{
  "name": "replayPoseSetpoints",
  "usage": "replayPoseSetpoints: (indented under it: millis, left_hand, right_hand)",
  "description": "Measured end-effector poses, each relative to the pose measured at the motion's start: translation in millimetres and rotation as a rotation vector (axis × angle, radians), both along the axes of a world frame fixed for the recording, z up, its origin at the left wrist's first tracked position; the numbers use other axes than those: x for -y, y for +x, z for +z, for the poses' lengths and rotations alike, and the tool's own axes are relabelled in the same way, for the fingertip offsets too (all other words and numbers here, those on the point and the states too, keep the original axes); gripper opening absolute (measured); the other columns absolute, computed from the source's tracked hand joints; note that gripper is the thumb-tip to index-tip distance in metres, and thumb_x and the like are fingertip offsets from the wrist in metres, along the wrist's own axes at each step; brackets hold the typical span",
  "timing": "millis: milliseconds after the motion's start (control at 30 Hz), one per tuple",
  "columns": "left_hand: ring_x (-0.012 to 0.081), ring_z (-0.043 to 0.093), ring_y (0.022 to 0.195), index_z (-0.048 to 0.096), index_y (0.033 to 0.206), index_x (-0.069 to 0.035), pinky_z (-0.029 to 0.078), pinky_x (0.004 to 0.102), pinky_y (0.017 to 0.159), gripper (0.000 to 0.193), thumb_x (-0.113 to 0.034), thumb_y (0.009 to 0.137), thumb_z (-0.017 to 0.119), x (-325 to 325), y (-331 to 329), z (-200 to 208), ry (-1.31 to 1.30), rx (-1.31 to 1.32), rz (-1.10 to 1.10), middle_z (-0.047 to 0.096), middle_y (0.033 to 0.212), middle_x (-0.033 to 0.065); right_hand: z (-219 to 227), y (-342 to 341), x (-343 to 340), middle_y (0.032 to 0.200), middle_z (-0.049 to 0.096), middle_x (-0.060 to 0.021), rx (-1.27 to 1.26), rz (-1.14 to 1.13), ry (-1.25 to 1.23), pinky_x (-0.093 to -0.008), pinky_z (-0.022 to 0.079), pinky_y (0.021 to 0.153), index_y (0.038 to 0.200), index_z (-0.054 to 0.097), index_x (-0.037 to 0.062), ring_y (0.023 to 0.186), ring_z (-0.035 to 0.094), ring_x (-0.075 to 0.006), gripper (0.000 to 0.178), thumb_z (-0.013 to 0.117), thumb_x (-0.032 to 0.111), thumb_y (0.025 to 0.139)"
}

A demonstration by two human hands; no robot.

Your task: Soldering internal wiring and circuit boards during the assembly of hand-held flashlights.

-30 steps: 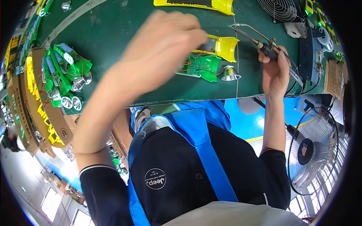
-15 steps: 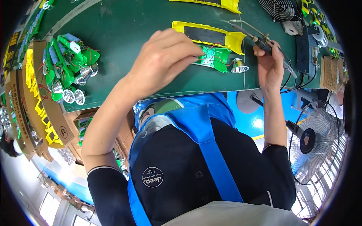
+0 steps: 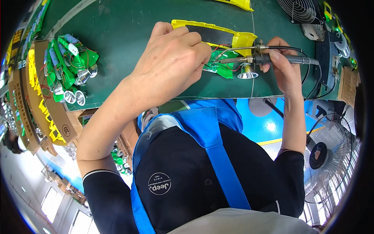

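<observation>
My right hand (image 3: 286,70) is closed round the handle of a soldering iron (image 3: 253,59), which has a thin bent metal tube running alongside it. The iron's tip points left and meets a green circuit board (image 3: 210,67), or hovers just over it. That board sits in a green plastic housing (image 3: 226,70) with red and dark wires. A shiny lamp reflector (image 3: 247,73) lies at its right end. My left hand (image 3: 173,62) is pinched at the board's left side; its fingertips are turned away, so what they hold is hidden. Behind is a yellow plastic shell (image 3: 241,41) with a dark panel.
Several green housings with wires and reflectors (image 3: 70,72) are heaped at the left of the green table (image 3: 120,46). Beside them stands a cardboard box (image 3: 58,113) with yellow parts. A soldering station (image 3: 326,58) and a round fan grille (image 3: 298,9) sit at the right.
My right hand has brought the soldering iron down and left, from pointing up and away to lying level with its tip at the board. My left hand has shifted slightly, still pinched.
</observation>
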State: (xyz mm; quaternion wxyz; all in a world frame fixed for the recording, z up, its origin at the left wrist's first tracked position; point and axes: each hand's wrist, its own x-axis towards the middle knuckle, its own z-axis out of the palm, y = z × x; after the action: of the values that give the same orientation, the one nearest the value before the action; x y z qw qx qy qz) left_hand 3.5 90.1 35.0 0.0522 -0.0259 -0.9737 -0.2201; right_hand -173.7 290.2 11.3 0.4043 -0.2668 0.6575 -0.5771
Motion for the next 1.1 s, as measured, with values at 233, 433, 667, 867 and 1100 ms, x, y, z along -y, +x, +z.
replayPoseSetpoints:
  millis: [233, 433, 667, 867, 1100]
  left_hand:
    - [0.0204, 0.052, 0.073, 0.055, 0.072, -0.008, 0.035, 0.0343, 0.077, 0.01, -0.003, 0.067, 0.062, 2, 0, 3, 0.003, 0.043, 0.014, 0.051, 0.069, 0.0032]
    - [0.0203, 0.053, 0.074, 0.056, 0.073, -0.008, 0.035, 0.0345, 0.077, 0.01, -0.003, 0.067, 0.062, 3, 0, 2, 0.008, 0.047, 0.006, 0.052, 0.07, 0.0031]
    - [0.0225, 0.054, 0.069, 0.056, 0.063, -0.005, 0.037, 0.0368, 0.075, 0.005, -0.004, 0.064, 0.06, 1, 0, -3, 0.032, -0.042, 0.021, 0.053, 0.065, 0.0067]
    - [0.0196, 0.053, 0.072, 0.055, 0.072, -0.009, 0.035, 0.0343, 0.077, 0.011, -0.003, 0.066, 0.063, 0, 0, 1, 0.0, 0.03, 0.028, 0.051, 0.068, 0.002]
    - [0.0222, 0.053, 0.07, 0.056, 0.067, -0.007, 0.035, 0.0359, 0.074, 0.006, -0.006, 0.067, 0.061, -1, -1, -1, 0.006, -0.007, 0.02, 0.052, 0.066, 0.0051]
  right_hand:
    - [2, 2, 7, 0.063, 0.054, -0.0075, -0.035, 0.089, 0.063, -0.0222, 0.04, 0.06, 0.082, 0.052, -0.0013, 0.057, 0.052, -0.0107, 0.034, 0.062, 0.031, 0.076]
    - [2, 3, 6, 0.067, 0.054, -0.0071, -0.035, 0.075, 0.075, -0.0218, 0.041, 0.058, 0.082, 0.053, -0.0015, 0.058, 0.053, -0.0102, 0.034, 0.063, 0.03, 0.076]
    - [-1, 2, 2, 0.07, 0.055, -0.0076, -0.047, 0.095, 0.048, -0.0216, 0.043, 0.057, 0.084, 0.053, -0.0017, 0.058, 0.054, -0.0098, 0.03, 0.063, 0.026, 0.078]
    - [-6, 0, -14, 0.07, 0.055, -0.0087, -0.029, -0.014, -0.039, -0.0235, 0.045, 0.059, 0.088, 0.052, -0.0032, 0.058, 0.055, -0.0127, 0.034, 0.061, 0.028, 0.079]
    - [-11, 0, -26, 0.091, 0.053, -0.0149, -0.001, -0.093, -0.136, -0.0276, 0.047, 0.063, 0.092, 0.053, -0.0062, 0.062, 0.055, -0.0154, 0.036, 0.059, 0.028, 0.08]
